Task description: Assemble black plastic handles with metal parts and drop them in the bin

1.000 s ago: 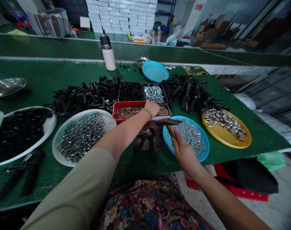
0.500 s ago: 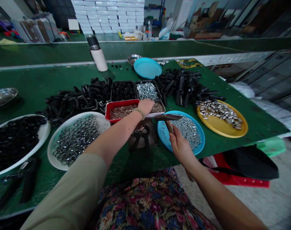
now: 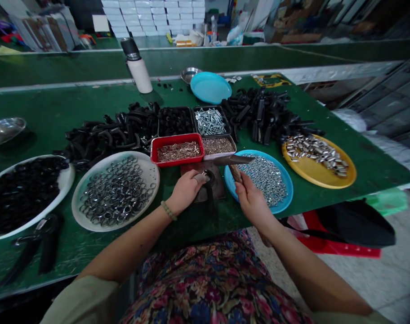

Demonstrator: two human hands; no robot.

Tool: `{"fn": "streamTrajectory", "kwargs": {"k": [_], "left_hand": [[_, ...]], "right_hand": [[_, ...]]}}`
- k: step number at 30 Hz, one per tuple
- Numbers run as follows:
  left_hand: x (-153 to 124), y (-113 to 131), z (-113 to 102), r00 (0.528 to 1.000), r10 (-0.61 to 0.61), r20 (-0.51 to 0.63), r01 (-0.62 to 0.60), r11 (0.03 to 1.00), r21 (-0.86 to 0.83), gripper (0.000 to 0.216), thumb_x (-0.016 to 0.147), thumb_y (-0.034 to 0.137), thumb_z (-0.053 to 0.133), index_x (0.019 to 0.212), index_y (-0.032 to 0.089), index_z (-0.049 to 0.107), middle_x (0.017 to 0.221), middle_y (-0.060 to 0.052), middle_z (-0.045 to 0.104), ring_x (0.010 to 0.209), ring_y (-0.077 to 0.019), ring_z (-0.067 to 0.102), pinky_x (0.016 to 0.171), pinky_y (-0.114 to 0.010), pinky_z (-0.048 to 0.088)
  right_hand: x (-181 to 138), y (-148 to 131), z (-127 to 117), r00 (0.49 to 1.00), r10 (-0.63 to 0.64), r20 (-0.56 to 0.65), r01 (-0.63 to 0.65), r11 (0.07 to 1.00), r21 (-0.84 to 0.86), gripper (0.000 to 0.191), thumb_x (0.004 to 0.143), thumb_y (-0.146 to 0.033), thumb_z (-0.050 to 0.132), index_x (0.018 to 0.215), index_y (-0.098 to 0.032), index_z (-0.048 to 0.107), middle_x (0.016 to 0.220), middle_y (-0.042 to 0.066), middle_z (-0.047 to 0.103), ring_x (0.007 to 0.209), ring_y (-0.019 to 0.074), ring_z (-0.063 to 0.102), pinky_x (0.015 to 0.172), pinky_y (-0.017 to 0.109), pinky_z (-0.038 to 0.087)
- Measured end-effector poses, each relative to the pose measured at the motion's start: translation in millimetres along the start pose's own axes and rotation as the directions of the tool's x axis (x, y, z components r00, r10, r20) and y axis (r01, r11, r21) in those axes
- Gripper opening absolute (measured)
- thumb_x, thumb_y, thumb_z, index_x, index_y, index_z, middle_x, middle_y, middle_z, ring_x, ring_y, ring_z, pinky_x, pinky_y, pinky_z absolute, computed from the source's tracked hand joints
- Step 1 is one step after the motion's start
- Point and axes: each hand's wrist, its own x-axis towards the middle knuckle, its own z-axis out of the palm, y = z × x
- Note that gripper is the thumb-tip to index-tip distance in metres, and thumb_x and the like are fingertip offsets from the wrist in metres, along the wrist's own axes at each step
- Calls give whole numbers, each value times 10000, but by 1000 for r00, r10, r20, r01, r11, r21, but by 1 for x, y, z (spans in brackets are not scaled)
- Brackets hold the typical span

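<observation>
Black plastic part (image 3: 210,182) sat on the metal block (image 3: 220,191), the only piece I saw mounted. On it: left hand (image 3: 186,189), fingers curled, tips pinched on the part's top loop; couldn't tell if anything smaller was between them. Just right of the block: right hand (image 3: 254,202), fisted round the wooden handle of a hammer-like tool (image 3: 233,159), metal head level over the block's far right corner.

Progress, my read: one piece seated, one assembled-looking black grip (image 3: 33,245) lying far left of the block, nearly all stock loose.

Just behind the block: red tray (image 3: 176,137) of pins. Left: white plate (image 3: 151,173) of rings. Right: blue plate (image 3: 286,198) of nuts, yellow plate (image 3: 313,175) beyond. Farther behind: heaps of black handles (image 3: 113,135).
</observation>
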Motion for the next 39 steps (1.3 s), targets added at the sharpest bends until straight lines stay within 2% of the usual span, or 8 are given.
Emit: {"fn": "streamTrajectory", "kwargs": {"k": [3, 7, 13, 17, 23, 31, 36, 39], "left_hand": [[5, 2, -2, 999, 28, 30, -31, 993, 111, 281, 962, 324, 415, 965, 160, 643, 951, -66, 592, 896, -181, 564, 848, -305, 466], [4, 3, -4, 996, 59, 61, -68, 984, 166, 264, 966, 314, 406, 979, 171, 627, 955, -63, 587, 898, -180, 567, 853, -310, 462], [5, 5, -4, 997, 11, 75, -26, 977, 211, 290, 970, 333, 392, 971, 161, 625, 950, -68, 584, 884, -184, 576, 834, -311, 463], [5, 5, -6, 993, 56, 102, -76, 975, 210, 265, 968, 318, 398, 988, 177, 621, 952, -58, 583, 879, -186, 575, 826, -314, 465], [4, 3, -4, 998, -14, 57, 4, 986, 169, 310, 979, 339, 365, 1002, 165, 621, 962, -63, 576, 893, -176, 581, 834, -298, 466], [4, -1, -1, 1000, -1, 25, 0, 999, 46, 315, 981, 333, 367, 1009, 165, 631, 959, -58, 575, 900, -165, 579, 859, -288, 462], [7, 3, -1, 998, 3, 64, -11, 992, 124, 318, 978, 340, 369, 996, 161, 631, 950, -71, 574, 887, -186, 565, 834, -316, 463], [6, 6, -4, 990, 50, 132, -78, 973, 216, 279, 975, 276, 365, 1075, 174, 605, 992, -73, 571, 915, -191, 553, 854, -323, 456]], "right_hand": [[-2, -4, 1, 1000, -7, 17, 8, 1000, -13, 431, 961, -341, 347, 1354, -202, 456, 1177, 122, 660, 1060, 277, 629, 969, 498, 437], [-6, -3, 2, 1000, -4, 16, 4, 1000, -26, 426, 955, -351, 356, 1340, -205, 464, 1167, 123, 661, 1077, 285, 621, 964, 495, 440], [-6, -1, 9, 999, -19, 34, 21, 999, -37, 415, 956, -344, 350, 1330, -206, 464, 1181, 124, 651, 1118, 280, 599, 982, 504, 425], [-5, -5, 10, 999, -24, 32, 25, 999, -30, 406, 953, -338, 354, 1315, -203, 479, 1153, 121, 661, 1137, 280, 587, 996, 517, 417], [-8, 0, 10, 999, -34, 12, 34, 998, -59, 424, 945, -349, 368, 1321, -202, 495, 1143, 113, 670, 1175, 287, 566, 1024, 538, 396], [-12, 6, 11, 999, -21, 39, 23, 999, -40, 414, 954, -360, 365, 1323, -212, 480, 1188, 103, 657, 1224, 278, 539, 1081, 544, 330], [-12, 6, 12, 998, -21, 56, 22, 1000, -19, 405, 952, -346, 376, 1321, -213, 482, 1145, 96, 680, 1130, 264, 608, 1097, 555, 298], [-13, 6, 12, 998, -32, 51, 33, 999, -16, 402, 952, -342, 379, 1318, -215, 485, 1155, 94, 680, 1141, 264, 602, 1103, 560, 287]]}}
